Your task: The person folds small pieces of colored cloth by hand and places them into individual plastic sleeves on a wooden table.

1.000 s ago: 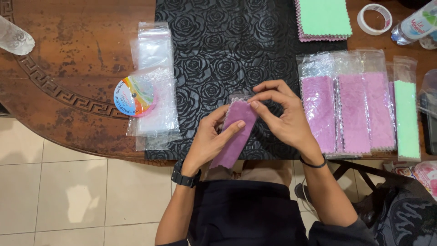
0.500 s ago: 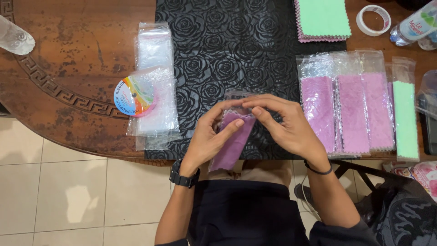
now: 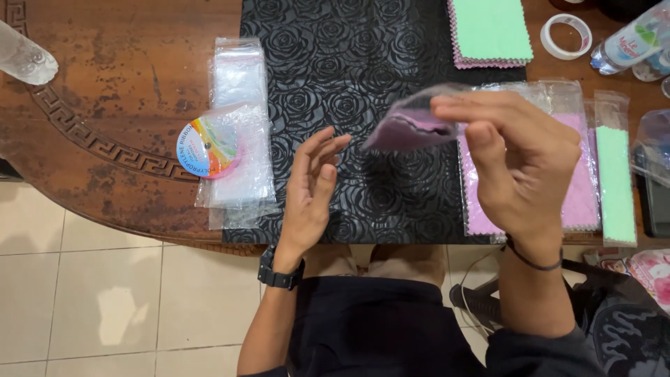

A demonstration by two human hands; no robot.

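1. Nearest the camera, the left hand (image 3: pixel 312 188) hovers just above the near edge of the black rose-patterned cloth (image 3: pixel 349 63), fingers loosely spread and slightly curled, holding nothing; a dark watch (image 3: pixel 279 274) sits on its wrist.
2. The right hand (image 3: pixel 520 157) is raised at about 3 o'clock from the left one, fingers drawn together and pinching the right end of a purple cloth in a clear sleeve (image 3: pixel 408 126).
3. That purple cloth sticks out from the right hand's fingertips toward 9 o'clock, lifted off the surface, and lies at about 1 o'clock from the left hand, near it but apart.
4. Under and beyond the right hand lies a row of bagged pink cloths (image 3: pixel 583 188), with a bagged green cloth (image 3: pixel 615 181) at its 3 o'clock side.
5. At 9 o'clock of the left hand, on the wooden surface (image 3: pixel 125 77), lie empty clear bags (image 3: pixel 237 77) with a rainbow-coloured ribbon spool (image 3: pixel 207 148) on them.
6. Farthest, at 12 o'clock, a stack of green cloths (image 3: pixel 492 28) rests on the black cloth; a tape roll (image 3: pixel 566 35) and a plastic bottle (image 3: pixel 628 45) lie to its 3 o'clock.
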